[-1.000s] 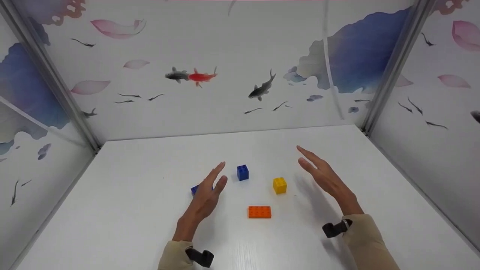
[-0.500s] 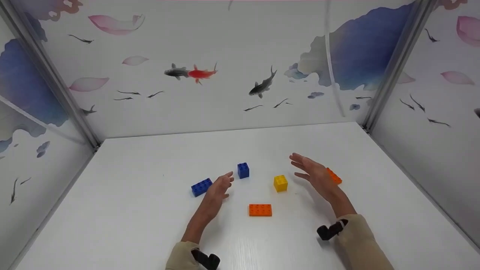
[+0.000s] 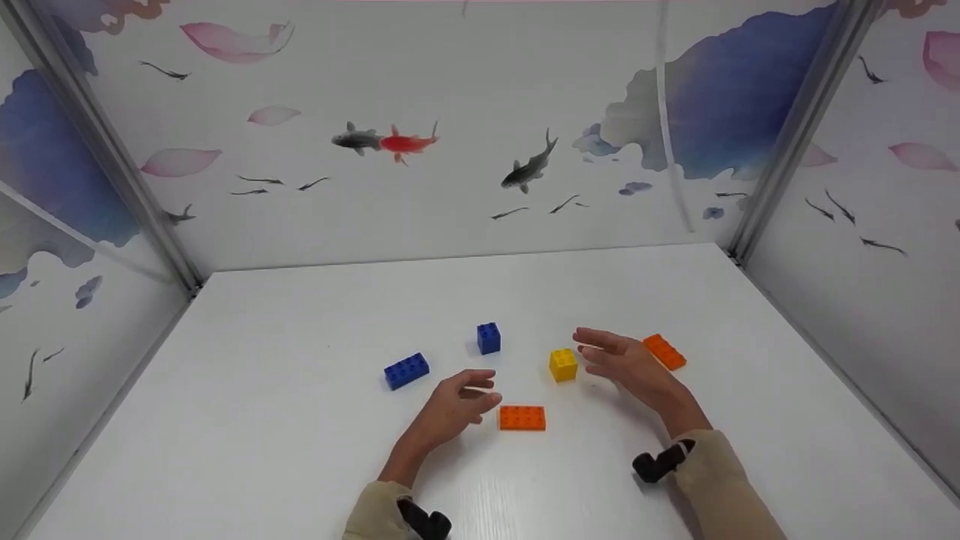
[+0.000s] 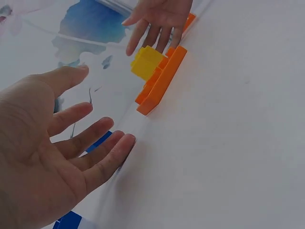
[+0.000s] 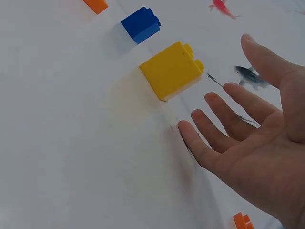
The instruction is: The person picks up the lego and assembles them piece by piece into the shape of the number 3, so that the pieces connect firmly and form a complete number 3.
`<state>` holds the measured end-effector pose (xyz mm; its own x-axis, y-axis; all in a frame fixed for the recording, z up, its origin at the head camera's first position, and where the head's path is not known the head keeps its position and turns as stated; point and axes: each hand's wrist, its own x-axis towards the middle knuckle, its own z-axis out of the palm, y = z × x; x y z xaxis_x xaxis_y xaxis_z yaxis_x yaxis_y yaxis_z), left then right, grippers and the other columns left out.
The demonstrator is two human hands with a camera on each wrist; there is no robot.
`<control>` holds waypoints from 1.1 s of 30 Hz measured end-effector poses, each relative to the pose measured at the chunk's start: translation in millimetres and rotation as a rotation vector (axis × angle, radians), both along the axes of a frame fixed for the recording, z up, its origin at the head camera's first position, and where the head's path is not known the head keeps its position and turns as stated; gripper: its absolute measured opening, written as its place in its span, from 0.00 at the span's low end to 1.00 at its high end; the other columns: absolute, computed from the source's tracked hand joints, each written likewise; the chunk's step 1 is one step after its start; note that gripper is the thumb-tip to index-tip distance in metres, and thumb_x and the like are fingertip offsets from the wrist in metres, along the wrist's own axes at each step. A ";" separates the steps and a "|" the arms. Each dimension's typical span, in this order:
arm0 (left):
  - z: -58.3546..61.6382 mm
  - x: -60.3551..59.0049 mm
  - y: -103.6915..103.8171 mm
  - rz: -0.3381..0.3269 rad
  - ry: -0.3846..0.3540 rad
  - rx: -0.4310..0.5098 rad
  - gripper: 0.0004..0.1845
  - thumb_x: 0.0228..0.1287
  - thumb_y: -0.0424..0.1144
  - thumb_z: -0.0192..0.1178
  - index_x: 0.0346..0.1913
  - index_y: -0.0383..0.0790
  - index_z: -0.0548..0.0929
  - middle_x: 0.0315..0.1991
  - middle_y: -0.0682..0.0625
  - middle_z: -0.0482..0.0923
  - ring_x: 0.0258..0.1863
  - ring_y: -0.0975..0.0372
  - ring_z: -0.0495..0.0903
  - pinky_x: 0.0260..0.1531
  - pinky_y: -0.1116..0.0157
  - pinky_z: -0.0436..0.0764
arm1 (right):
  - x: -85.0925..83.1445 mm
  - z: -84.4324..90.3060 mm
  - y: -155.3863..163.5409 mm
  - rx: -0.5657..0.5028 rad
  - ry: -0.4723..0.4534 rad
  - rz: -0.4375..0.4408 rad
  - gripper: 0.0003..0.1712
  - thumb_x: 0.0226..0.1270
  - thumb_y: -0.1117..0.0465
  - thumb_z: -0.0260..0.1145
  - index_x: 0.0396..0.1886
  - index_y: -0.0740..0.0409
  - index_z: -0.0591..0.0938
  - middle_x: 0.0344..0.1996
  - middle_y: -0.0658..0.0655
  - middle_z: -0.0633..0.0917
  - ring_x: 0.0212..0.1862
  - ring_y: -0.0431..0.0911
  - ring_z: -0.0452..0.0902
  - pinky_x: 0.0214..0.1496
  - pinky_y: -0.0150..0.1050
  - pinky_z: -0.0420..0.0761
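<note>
Moved since earlier: left hand [image 3: 454,407], rightward; right hand [image 3: 631,367], lower; both empty, fingers relaxed. Plastic, left to right: oblong blue brick [image 3: 406,372]; small blue block [image 3: 489,339]; oblong orange brick [image 3: 523,418], beside left hand; cubic yellow block [image 3: 563,365], near right hand; second orange brick [image 3: 665,352].

No readable text, label, brand, number or sign in any view.

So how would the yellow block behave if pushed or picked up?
The yellow block looks like molded plastic, so probably stiff and light. Its flat faces suggest it would slide rather than roll, and the smooth-looking white table likely offers little grip.
</note>
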<state>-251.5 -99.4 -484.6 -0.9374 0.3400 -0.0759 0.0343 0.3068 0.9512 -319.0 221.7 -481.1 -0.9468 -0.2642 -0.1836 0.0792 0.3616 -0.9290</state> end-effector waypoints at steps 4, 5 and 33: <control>0.7 2.3 2.1 -0.014 -0.037 -0.018 0.30 0.67 0.48 0.65 0.69 0.46 0.73 0.65 0.45 0.75 0.58 0.55 0.80 0.51 0.60 0.86 | 0.9 -0.1 -4.0 0.000 -0.027 -0.030 0.35 0.65 0.42 0.69 0.71 0.39 0.73 0.73 0.49 0.72 0.69 0.51 0.72 0.75 0.53 0.69; 0.7 2.9 2.9 -0.017 -0.047 -0.024 0.30 0.66 0.47 0.66 0.69 0.46 0.74 0.65 0.46 0.75 0.58 0.55 0.80 0.50 0.60 0.86 | 1.4 -0.2 -5.0 -0.003 -0.031 -0.032 0.35 0.65 0.44 0.70 0.71 0.40 0.73 0.72 0.50 0.72 0.68 0.50 0.73 0.74 0.52 0.70; 1.8 8.9 27.6 0.027 0.031 -0.240 0.22 0.58 0.28 0.70 0.57 0.45 0.84 0.52 0.51 0.83 0.53 0.58 0.79 0.65 0.51 0.77 | 4.3 2.5 -32.4 0.180 0.106 -0.028 0.28 0.67 0.66 0.68 0.67 0.52 0.78 0.67 0.60 0.78 0.64 0.57 0.76 0.67 0.50 0.78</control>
<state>-242.6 -71.8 -482.8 -0.9490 0.2906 -0.1226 0.0509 0.5247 0.8498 -314.7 189.3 -478.6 -0.9700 -0.2093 -0.1239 -0.0035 0.5216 -0.8532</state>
